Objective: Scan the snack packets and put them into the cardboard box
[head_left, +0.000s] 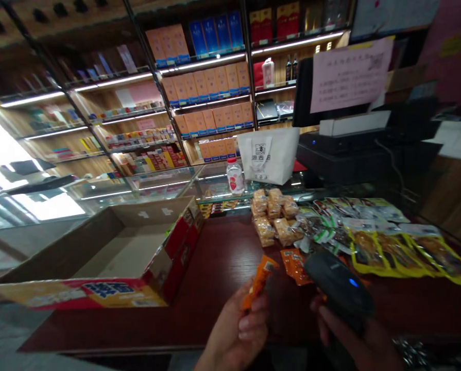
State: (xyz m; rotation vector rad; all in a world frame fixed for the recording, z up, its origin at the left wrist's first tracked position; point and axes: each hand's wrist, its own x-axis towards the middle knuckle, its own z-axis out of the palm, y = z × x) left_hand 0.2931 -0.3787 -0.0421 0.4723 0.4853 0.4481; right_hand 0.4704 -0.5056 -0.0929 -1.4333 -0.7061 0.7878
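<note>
Low in the middle, my left hand pinches a small orange snack packet, its printed label turned upward. My right hand is wrapped round the handle of a black barcode scanner with a blue light on top. The scanner's head points toward the packets and is apart from the one in my left hand. More orange packets lie flat on the dark red counter, just beyond the scanner. Behind them sits a cluster of clear-wrapped tan snack packs. Yellow-edged food pouches lie to the right.
An open, shallow cardboard box stands on the left. Silver-and-green packets lie mid-right. Farther back are a red-capped bottle, a white tote bag and a monitor with a pink notice. Stocked shelves line the wall.
</note>
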